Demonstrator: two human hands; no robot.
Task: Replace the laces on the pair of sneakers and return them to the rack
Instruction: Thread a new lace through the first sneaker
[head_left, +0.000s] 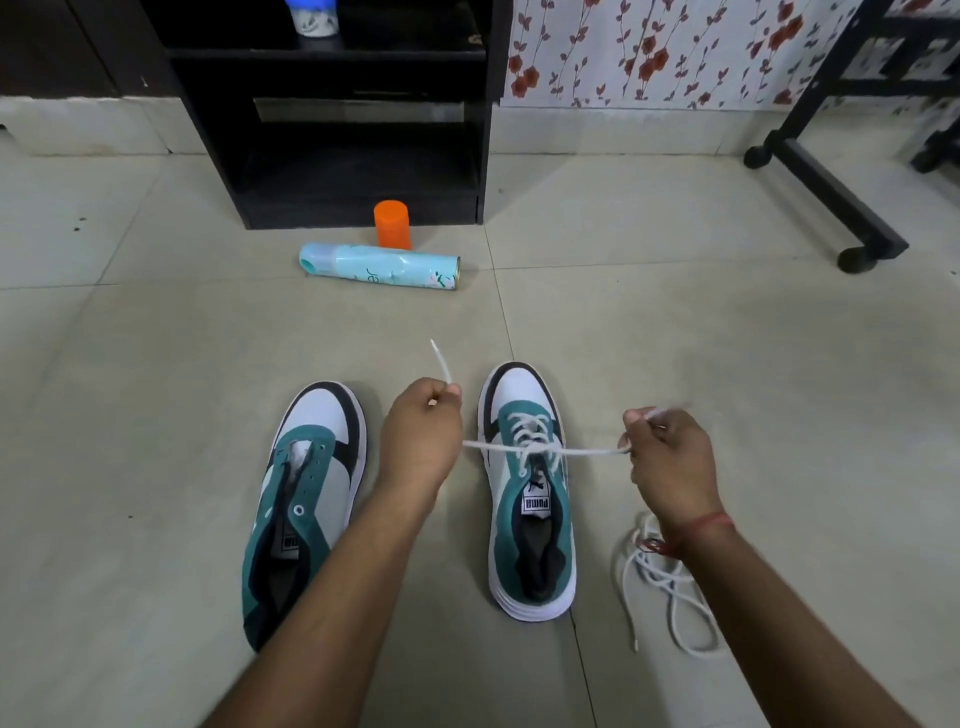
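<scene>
Right sneaker (530, 499) on floor (156, 364): laced through eyelets. Lace (582, 451) pulled taut sideways, one end pinched in left hand (423, 431), other in right hand (662, 457); knot judged not yet finished. Left sneaker (304, 499) beside it, unlaced. Spare lace (670, 587) loose near right wrist. Rack (332, 114) ahead; return pending.

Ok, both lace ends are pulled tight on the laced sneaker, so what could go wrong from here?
The left hand holds its end of the lace close to the tip, so that side may prove short for a bow. The spare lace lies coiled under the right hand and could snag. The other sneaker has bare eyelets, so half the job remains.
</scene>
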